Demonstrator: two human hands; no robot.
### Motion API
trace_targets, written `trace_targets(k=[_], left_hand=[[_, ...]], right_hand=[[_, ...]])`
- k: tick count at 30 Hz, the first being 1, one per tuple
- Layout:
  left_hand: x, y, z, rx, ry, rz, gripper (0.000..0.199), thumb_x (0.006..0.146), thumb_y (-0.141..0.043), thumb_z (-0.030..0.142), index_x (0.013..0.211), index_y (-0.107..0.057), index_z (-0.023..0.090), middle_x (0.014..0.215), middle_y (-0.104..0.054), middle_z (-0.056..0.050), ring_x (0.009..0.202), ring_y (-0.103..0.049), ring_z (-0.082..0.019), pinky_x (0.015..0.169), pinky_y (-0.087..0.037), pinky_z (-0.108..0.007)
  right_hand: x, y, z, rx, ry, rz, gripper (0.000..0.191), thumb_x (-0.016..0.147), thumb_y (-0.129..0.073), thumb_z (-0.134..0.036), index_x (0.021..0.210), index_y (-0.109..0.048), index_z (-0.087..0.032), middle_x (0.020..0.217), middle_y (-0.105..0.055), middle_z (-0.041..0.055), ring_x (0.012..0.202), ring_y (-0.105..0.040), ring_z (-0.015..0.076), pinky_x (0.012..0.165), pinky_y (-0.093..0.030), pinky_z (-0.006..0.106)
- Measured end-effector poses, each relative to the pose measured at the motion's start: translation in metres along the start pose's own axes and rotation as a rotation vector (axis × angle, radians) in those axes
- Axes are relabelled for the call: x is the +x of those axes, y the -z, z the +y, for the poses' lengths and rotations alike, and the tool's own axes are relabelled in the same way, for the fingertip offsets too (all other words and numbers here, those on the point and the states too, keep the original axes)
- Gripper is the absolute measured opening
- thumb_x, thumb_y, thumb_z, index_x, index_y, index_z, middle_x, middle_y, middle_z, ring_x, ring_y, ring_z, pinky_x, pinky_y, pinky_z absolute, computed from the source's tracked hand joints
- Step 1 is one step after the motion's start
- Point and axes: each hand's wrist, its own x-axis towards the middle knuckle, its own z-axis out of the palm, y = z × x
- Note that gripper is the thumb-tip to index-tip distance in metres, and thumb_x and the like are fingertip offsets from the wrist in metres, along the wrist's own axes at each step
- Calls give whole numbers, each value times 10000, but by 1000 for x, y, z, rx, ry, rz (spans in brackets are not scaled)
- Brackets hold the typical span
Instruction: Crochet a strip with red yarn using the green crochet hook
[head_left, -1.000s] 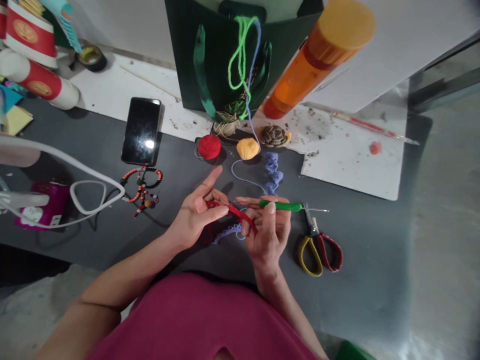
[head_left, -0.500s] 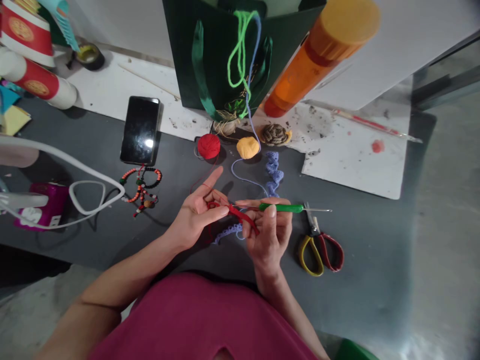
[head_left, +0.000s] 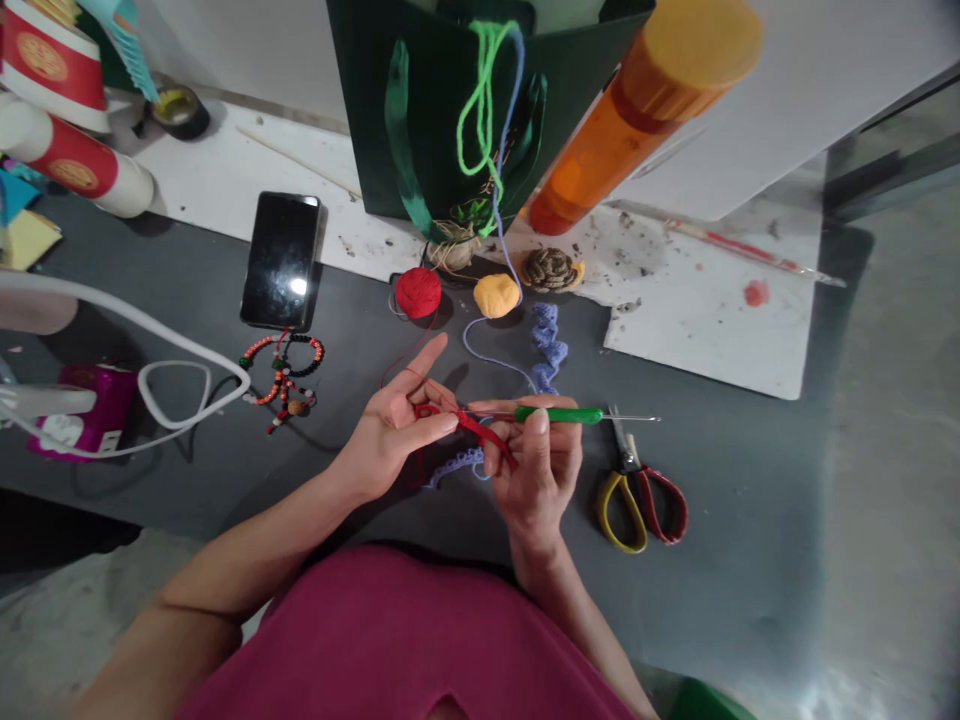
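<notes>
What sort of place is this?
Probably a yarn-craft workspace, though whether in a home or a workshop I can't tell. The right hand holds a green-handled crochet hook, a red yarn ball sits beyond the hands, and scissors lie on the grey tabletop.

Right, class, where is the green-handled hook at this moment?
In the head view, the hook is just right of centre, in the right hand, with the scissors mostly below its right end.

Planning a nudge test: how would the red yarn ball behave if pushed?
The red yarn ball would probably roll, being round. It looks wound from thin yarn, so likely light. Its strand leads toward the left hand, so it may unwind.
</notes>
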Motion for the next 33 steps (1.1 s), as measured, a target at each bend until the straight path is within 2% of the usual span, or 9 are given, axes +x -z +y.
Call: trace_targets(k=[7,13,20,23,25,28,30,33], left_hand=[[0,-1,2,5,12,7,823,775,-833,248,1534,-517,262,814,-625,32,789,-561,-119,821,-462,-290],[0,-1,0,-3,15,5,847,769,-842,260,1546,-506,278,814,-627,32,768,-546,-111,807,-465,-281],[-1,-2,0,-29,41,0,876,773,-840,234,1566,-470,271,792,-626,43,759,-565,-102,754,-454,-261],[-1,-4,2,-65,58,2,979,771,-840,209,1621,-362,293,761,-630,63,748,-583,-98,767,-459,-260],[-2,-6,3,-92,70,8,1075,771,-838,196,1657,-244,326,756,-643,76,742,-597,-94,769,-460,-255],[-2,-6,3,-99,72,17,1198,770,-840,185,1674,-74,367,761,-661,92,735,-615,-93,758,-466,-252],[-2,-5,4,-94,72,13,1258,767,-840,171,1669,12,377,754,-666,99,731,-625,-96,756,-474,-257],[-2,-4,4,-104,82,0,1299,765,-836,149,1662,77,370,744,-676,101,723,-638,-97,763,-482,-264]], right_hand=[[-1,2,1,-37,-62,13,217,991,-575,-506,924,-536,-304,822,-801,-13,323,-466,78,305,-323,250],[-1,2,2,10,-73,-20,171,1008,-577,-452,954,-568,-290,749,-761,-22,338,-451,71,314,-282,227],[1,0,5,17,-59,-57,240,932,-700,-469,897,-636,-240,726,-771,-28,345,-456,46,339,-341,187],[0,1,5,17,-50,-44,213,927,-710,-453,886,-663,-249,747,-782,-26,327,-432,42,325,-332,190],[0,2,4,-21,-46,-35,142,937,-705,-384,882,-679,-256,789,-796,-21,336,-441,42,335,-355,189],[0,4,1,-83,-48,-9,56,935,-701,-303,893,-692,-266,815,-805,-13,466,-613,86,447,-510,203],[0,5,1,-76,-58,-8,66,935,-700,-330,903,-692,-272,810,-804,-12,604,-719,125,562,-598,236],[0,6,3,-12,-97,-43,95,940,-701,-385,924,-691,-291,839,-808,-18,664,-750,127,612,-616,237]])
